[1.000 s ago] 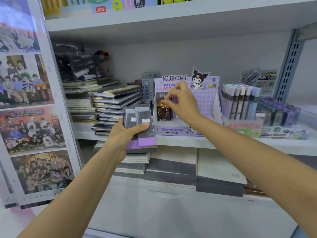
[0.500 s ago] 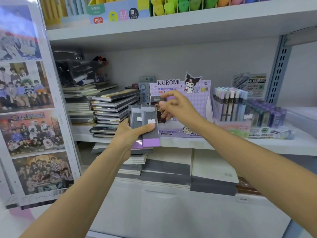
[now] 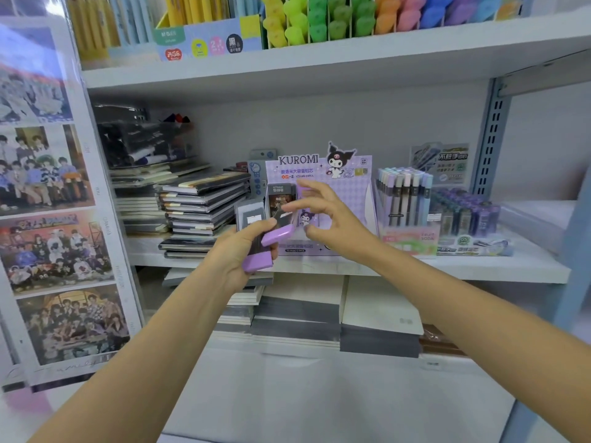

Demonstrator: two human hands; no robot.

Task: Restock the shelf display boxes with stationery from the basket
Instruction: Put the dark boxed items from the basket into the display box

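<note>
Several purple-ended cases [image 3: 256,263] are gripped in my left hand [image 3: 233,254], in front of the KUROMI display box [image 3: 348,193] on the shelf [image 3: 447,270]. My right hand [image 3: 332,222] is spread open beside the tilted top one.

The lead cases [image 3: 251,215] at centre look like smooth plastic, with smoky see-through bodies and matt lilac ends. The display box [image 3: 351,180] toward 1 o'clock of them is printed card with a faint sheen. At 9 o'clock the photo sheets [image 3: 48,187] lie under glossy film, the notebooks [image 3: 204,199] at 10 o'clock wear shiny clear wrap, and the shelf board [image 3: 415,270] and slotted upright [image 3: 492,139] at 3 o'clock look like matt painted metal.
</note>
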